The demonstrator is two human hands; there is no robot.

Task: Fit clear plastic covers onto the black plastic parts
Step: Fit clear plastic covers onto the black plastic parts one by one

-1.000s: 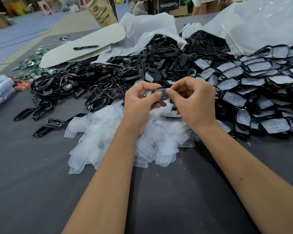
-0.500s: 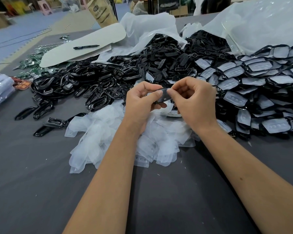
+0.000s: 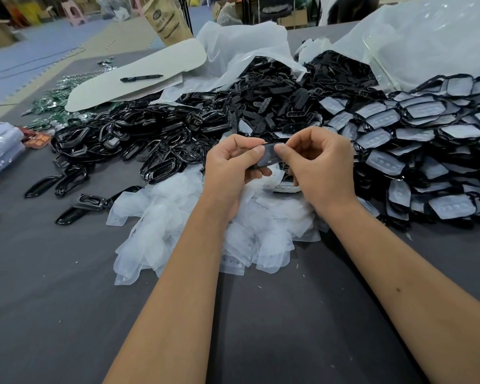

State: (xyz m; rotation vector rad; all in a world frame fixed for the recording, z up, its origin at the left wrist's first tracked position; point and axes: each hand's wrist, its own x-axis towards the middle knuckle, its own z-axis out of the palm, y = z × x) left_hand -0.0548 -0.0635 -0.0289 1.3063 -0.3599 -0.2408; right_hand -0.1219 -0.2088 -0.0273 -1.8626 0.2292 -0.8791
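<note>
Head view: left hand (image 3: 233,167) and right hand (image 3: 319,167) both pinch one black part (image 3: 270,157) above clear covers (image 3: 205,231) on bench (image 3: 53,286).

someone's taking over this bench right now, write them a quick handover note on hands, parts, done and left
Left hand and right hand: both pinch one small black plastic part with a clear cover, held above the table.
Loose clear plastic covers: heap under the hands.
Bare black plastic parts: pile behind, spilling from white bags.
Done: covered black parts stacked on the right.
Left: seat this cover, then work through the bare pile.
</note>
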